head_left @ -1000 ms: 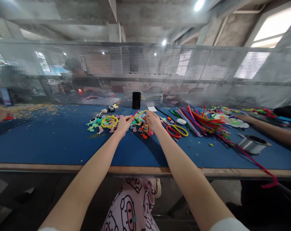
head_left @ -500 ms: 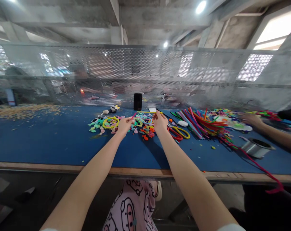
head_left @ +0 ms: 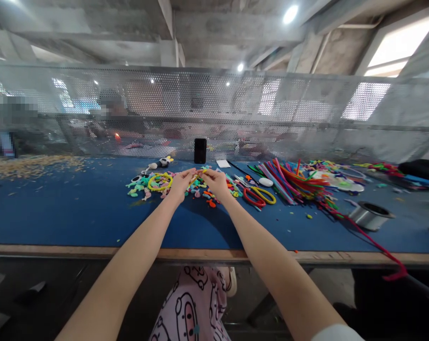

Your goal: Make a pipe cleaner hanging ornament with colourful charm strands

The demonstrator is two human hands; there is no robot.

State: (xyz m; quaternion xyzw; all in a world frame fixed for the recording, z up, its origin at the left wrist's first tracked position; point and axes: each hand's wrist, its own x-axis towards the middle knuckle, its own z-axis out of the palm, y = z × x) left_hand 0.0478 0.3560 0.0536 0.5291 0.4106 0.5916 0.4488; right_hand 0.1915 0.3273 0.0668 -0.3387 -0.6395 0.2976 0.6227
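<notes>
My left hand (head_left: pixel 182 183) and my right hand (head_left: pixel 215 182) meet over a pile of small coloured pieces (head_left: pixel 197 193), fingertips nearly touching. Both are closed in a pinch. A bit of yellow shows between the fingertips, too small to make out which hand grips it. Just left of my left hand lies a yellow ring (head_left: pixel 160 182). Right of my right hand are a red loop (head_left: pixel 253 198) and a yellow loop (head_left: pixel 266 195) of soft stem.
A black phone (head_left: pixel 200 150) stands upright behind the pile. On the right are a bundle of coloured stems (head_left: pixel 292 182), a white oval object (head_left: pixel 266 182) and a metal wire spool (head_left: pixel 370 216). Shavings (head_left: pixel 33 166) lie far left, before a perforated screen (head_left: pixel 147 94).
My right hand has moved left to meet my left hand. The yellow strip that stretched between them is now mostly hidden. At the right, another person's hand has withdrawn from the coloured pieces.
</notes>
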